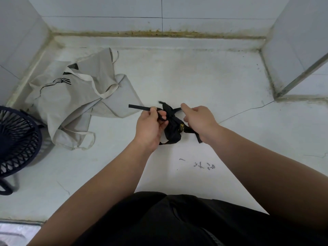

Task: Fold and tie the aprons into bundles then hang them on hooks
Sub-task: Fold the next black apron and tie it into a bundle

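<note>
The first bundle is judged to be nearly finished. A black apron (171,127) has been folded down into a small tight roll and is held just above the middle of the worktop (221,82), between the two hands. Its ties are being drawn around it: a strap end (137,107) is pinched in the curled fingers of the left hand (150,126) and sticks out to the left, while a second strap (177,109) is gripped in the closed fingers of the right hand (198,119) and pulled the other way. A knot appears to be in the course of being tightened on top of the roll; whether it is fully closed cannot be told. A brass buckle (181,128) is seen on the side of the roll.

Much is left. A beige apron (76,96) lies crumpled and unfolded toward the rear left corner of the worktop, its tapes loose, and has not yet been folded or tied. No hooks are in view, so no hanging can be confirmed.

The worktop is a pale, worn surface enclosed on three sides by tiled walls (204,8). A band of yellowish grime (142,33) runs along the rear joint, and a thin crack (248,110) crosses the right part. Some scribbled marks (204,165) are seen near the front. A dark fan (16,142) stands at the left edge, just beside the beige apron.
</note>
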{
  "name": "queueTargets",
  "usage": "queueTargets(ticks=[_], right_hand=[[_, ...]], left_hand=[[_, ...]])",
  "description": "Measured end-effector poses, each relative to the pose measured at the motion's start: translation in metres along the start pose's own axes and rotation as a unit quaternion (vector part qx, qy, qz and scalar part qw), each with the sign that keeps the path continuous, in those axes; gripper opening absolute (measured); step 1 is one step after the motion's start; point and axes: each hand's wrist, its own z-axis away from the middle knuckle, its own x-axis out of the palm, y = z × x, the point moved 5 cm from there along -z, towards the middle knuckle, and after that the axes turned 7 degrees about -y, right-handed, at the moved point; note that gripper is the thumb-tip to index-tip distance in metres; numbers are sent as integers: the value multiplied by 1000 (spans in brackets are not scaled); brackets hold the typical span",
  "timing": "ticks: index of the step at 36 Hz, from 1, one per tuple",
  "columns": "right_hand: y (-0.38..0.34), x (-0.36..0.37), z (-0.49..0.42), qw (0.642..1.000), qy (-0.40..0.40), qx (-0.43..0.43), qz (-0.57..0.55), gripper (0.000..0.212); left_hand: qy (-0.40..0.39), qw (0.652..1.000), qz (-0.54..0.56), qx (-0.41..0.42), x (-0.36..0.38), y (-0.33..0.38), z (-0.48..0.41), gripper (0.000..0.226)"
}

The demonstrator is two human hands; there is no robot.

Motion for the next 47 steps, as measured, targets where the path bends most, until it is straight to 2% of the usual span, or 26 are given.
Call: queueTargets(ticks=[6, 11, 15, 18, 21, 25, 29, 32, 35, 38, 42, 45, 47], right_hand=[[-13, 11, -2, 996, -81, 16, 42, 42], [-16, 17, -3, 991, -115, 26, 66, 31], [-23, 20, -5, 994, -105, -2, 21, 10], [-22, 20, -7, 993, -112, -18, -11, 19], [-20, 21, -9, 992, -120, -27, -17, 32], [-19, 20, -7, 991, -117, -57, -8, 26], [-22, 20, -3, 986, -95, -120, 58, 22], [-26, 22, 2, 976, -82, -175, 103, 16], [-27, 22, 7, 953, -70, -237, 175, 14], [-30, 22, 12, 924, -59, -294, 237, 19], [-33, 23, 15, 887, -53, -347, 299, 22], [-31, 21, 14, 884, -73, -345, 308, 22], [-29, 22, 11, 881, -99, -344, 311, 18]], left_hand=[[-29, 997, -65, 10, 3, 4, 1, 27], [-44, 992, -111, 33, 1, 7, 3, 25], [-9, 990, -125, 56, -3, 9, 7, 26], [7, 966, -229, 117, -5, 8, 14, 27], [-16, 946, -293, 140, -4, 3, 18, 27], [3, 952, -269, 149, -7, 4, 16, 23], [18, 968, -209, 136, -7, 13, 14, 19], [8, 965, -228, 131, -5, 17, 9, 18], [-24, 936, -324, 133, -1, 20, 4, 23], [-75, 878, -456, 126, 8, 23, 0, 26], [-100, 819, -548, 137, 15, 29, -1, 29], [-128, 803, -565, 137, 14, 31, 0, 22], [-139, 811, -552, 133, 11, 32, -1, 10]])
